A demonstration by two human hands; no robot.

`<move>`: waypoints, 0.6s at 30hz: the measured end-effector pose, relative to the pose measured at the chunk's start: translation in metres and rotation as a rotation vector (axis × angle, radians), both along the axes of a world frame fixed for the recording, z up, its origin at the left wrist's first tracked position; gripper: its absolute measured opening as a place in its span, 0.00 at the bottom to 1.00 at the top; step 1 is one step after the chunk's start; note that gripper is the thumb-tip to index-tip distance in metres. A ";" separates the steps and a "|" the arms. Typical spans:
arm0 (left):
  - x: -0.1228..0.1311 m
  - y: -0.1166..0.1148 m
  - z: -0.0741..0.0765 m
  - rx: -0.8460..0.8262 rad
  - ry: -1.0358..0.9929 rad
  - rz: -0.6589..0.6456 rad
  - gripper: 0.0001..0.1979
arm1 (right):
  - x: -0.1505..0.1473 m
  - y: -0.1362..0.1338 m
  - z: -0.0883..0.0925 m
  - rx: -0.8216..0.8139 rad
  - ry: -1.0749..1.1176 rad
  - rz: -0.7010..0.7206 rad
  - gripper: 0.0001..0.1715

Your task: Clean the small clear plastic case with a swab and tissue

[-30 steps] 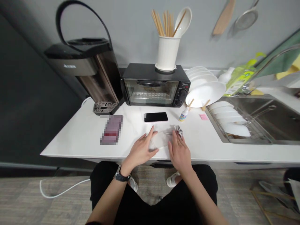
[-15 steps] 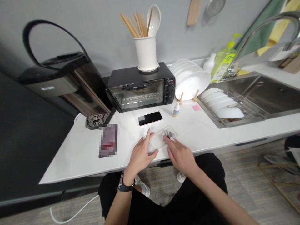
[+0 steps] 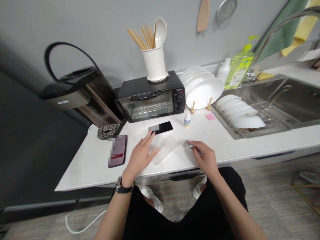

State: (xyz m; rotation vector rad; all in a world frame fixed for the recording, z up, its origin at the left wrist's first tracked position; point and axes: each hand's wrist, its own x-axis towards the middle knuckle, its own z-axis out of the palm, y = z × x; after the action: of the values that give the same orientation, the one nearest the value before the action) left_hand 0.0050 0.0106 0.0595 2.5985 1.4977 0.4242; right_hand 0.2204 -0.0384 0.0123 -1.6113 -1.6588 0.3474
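Observation:
On the white counter lies a clear phone case point(image 3: 167, 150), between my two hands. My left hand point(image 3: 140, 156), a watch on its wrist, is open with fingers spread beside the case's left edge. Its fingertips reach the lower left corner of a black-screened phone point(image 3: 163, 127); whether they touch it I cannot tell. To the right of the case, my right hand point(image 3: 204, 156) pinches a small crumpled grey-and-white piece point(image 3: 189, 144), perhaps cloth or tissue, partly hidden by the fingers. Behind it stands a small white bottle point(image 3: 187, 120) with a coloured label.
A second phone-like item point(image 3: 118, 151), partly pixelated, lies on the left near a drinks dispenser point(image 3: 82, 96). At the back stand a toaster oven point(image 3: 151, 103) and racked white plates point(image 3: 203, 93). A pink note point(image 3: 210, 117) lies near the sink point(image 3: 237, 135) with its bowls.
My right hand has moved right, off the clear case, carrying the crumpled piece. My left hand has shifted left and up, from the case's edge toward the black-screened phone.

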 end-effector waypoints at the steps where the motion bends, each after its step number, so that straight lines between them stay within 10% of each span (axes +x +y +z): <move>1: 0.002 0.014 0.000 0.016 -0.002 0.003 0.26 | 0.000 -0.002 0.002 -0.014 -0.006 0.014 0.21; 8: 0.016 0.084 -0.024 0.045 -0.038 -0.117 0.29 | -0.008 -0.008 0.020 -0.101 -0.287 0.242 0.21; 18: -0.007 0.066 -0.008 0.109 -0.250 0.053 0.20 | -0.067 0.037 0.009 -0.113 -0.362 0.266 0.21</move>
State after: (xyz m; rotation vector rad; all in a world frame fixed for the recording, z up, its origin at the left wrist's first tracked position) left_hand -0.0015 0.0765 0.0515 2.4738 1.4980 0.8242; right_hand 0.1538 -0.0016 0.0213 -1.6062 -2.1736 0.2981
